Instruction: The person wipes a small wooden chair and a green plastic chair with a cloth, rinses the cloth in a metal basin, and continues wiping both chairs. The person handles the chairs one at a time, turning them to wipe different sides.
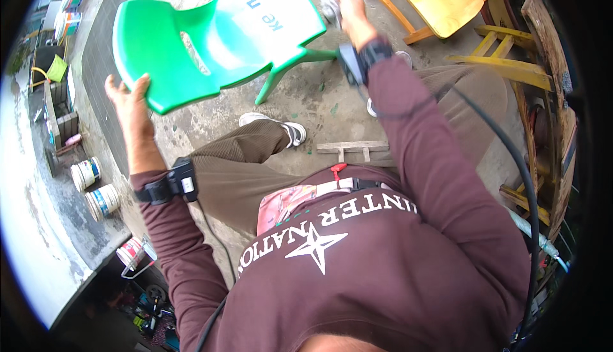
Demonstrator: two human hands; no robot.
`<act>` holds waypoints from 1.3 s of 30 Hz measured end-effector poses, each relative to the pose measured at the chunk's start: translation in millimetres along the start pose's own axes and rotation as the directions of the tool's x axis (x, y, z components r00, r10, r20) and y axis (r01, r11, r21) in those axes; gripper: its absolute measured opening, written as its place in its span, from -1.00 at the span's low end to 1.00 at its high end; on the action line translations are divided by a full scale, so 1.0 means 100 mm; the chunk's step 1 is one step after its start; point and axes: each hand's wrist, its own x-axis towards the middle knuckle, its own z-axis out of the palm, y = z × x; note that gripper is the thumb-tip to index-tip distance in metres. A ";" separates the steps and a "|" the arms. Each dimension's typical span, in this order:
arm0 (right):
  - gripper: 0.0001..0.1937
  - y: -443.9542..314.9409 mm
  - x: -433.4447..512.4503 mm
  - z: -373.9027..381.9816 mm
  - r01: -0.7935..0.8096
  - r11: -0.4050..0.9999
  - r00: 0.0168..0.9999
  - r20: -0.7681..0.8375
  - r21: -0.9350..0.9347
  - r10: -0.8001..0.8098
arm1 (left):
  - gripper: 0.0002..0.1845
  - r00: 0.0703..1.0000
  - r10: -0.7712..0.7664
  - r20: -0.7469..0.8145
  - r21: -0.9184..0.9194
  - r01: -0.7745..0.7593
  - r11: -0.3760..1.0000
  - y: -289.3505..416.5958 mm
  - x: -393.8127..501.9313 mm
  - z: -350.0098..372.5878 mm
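A green plastic chair [165, 41] stands before me, its backrest toward my left and its seat toward my right. A slot is cut through the backrest, and the shiny seat bears lettering. My left hand [129, 94] grips the top edge of the backrest, thumb on the near face. In my right hand [352, 12] is a crumpled greyish cloth [328, 3], beside the far right edge of the seat. Whether the cloth touches the seat edge I cannot tell.
A wooden chair [438, 0] stands at the upper right, near yellow-painted wooden frames [503, 65]. A low wooden stool [352, 147] is close to my legs. Paint buckets [103, 202] stand at the left, and a black cable [512, 146] hangs by my right arm.
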 end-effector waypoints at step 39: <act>-0.58 0.90 -1.25 -0.11 -0.823 0.542 0.568 -0.203 -0.171 0.798 | -0.52 0.975 0.101 -0.196 0.200 -0.061 0.978 0.06 0.09 0.61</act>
